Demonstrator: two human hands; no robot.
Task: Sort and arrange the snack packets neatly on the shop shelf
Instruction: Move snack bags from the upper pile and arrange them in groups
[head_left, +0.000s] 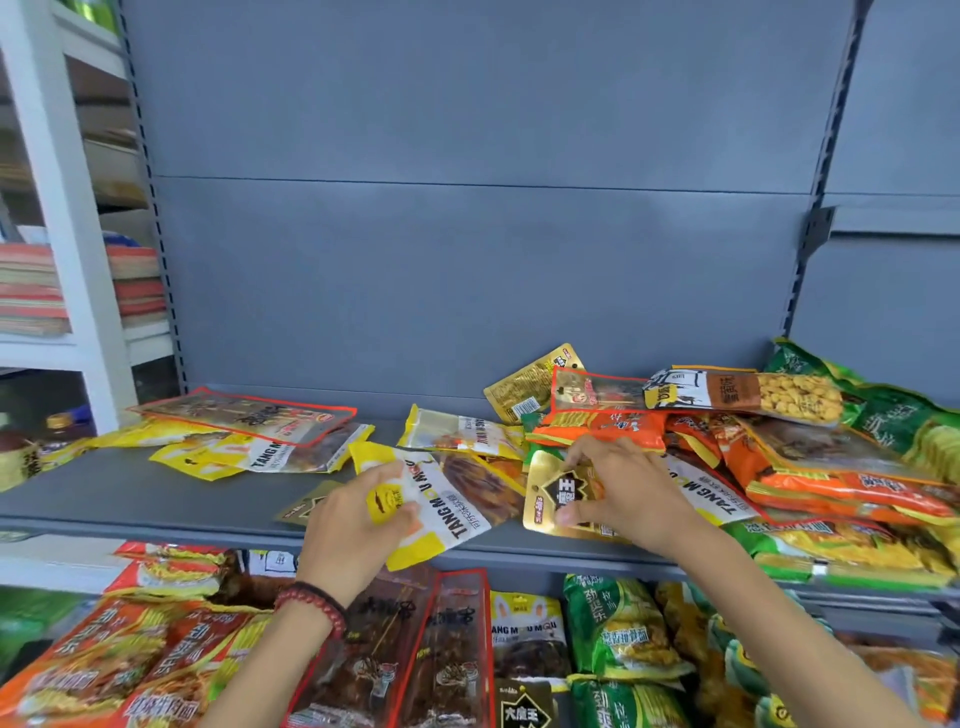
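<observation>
Snack packets lie scattered on the grey shelf (130, 493). My left hand (353, 530) grips a yellow and white Tang Mou Mou packet (457, 499) by its lower left corner, near the shelf's front edge. My right hand (618, 493) pinches a small gold packet with a black label (550, 499), thumb below and fingers on top. A heap of orange, green and yellow packets (831, 467) fills the shelf's right part. More yellow packets (260, 452) and a long red-edged clear packet (244, 415) lie at the left.
A second gold packet (304, 506) lies half hidden under my left hand. The lower shelf (519, 571) holds orange, red-edged and green packets in rows. A white rack (57, 208) with stacked goods stands at the left. The grey back panel (467, 260) rises behind.
</observation>
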